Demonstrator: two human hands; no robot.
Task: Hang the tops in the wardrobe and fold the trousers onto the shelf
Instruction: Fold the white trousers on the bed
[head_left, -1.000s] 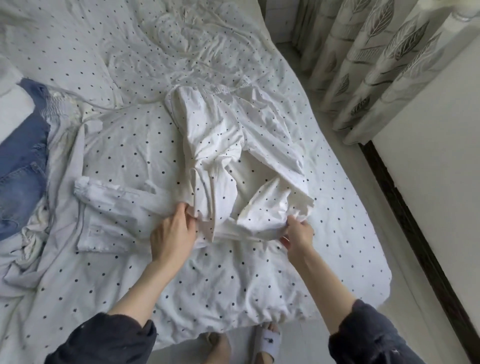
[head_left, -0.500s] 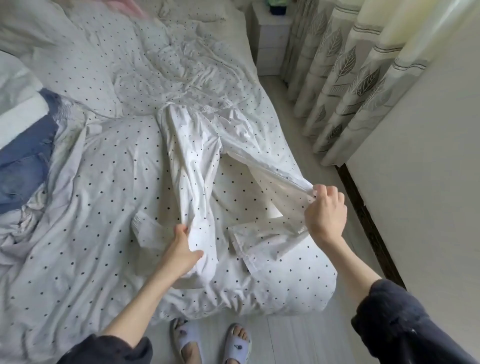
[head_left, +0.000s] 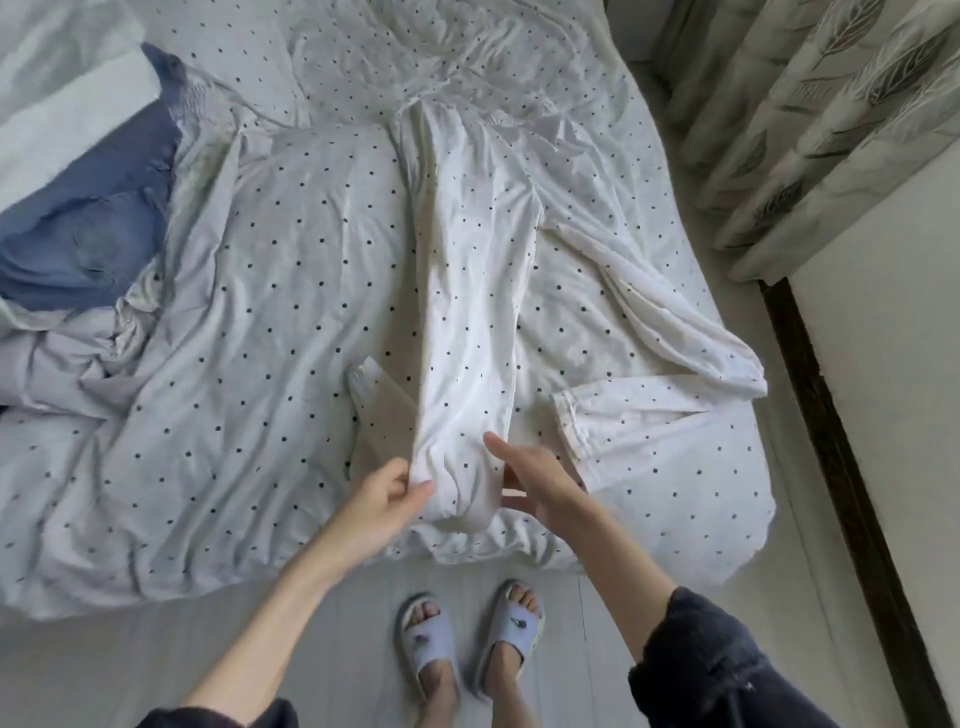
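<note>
White trousers (head_left: 475, 291) lie spread on the dotted bed sheet (head_left: 260, 322). One leg runs toward me down the middle; the other angles right and doubles back near the bed's corner. My left hand (head_left: 382, 499) pinches the near end of the middle leg at its left edge. At that leg's right edge my right hand (head_left: 540, 480) has its fingers extended, touching the cloth. A blue denim garment (head_left: 98, 218) and a pale crumpled garment (head_left: 67, 348) lie at the bed's left side.
The bed's front edge (head_left: 311, 566) is right before my slippered feet (head_left: 467, 644) on the light floor. Leaf-patterned curtains (head_left: 810, 104) hang at the right, above a dark skirting board (head_left: 841, 467) along the wall. A narrow floor strip runs beside the bed.
My right hand let go of the raised right trouser leg, which now lies on the bed, and moved left to the middle leg. My left hand keeps hold of that leg's end.
</note>
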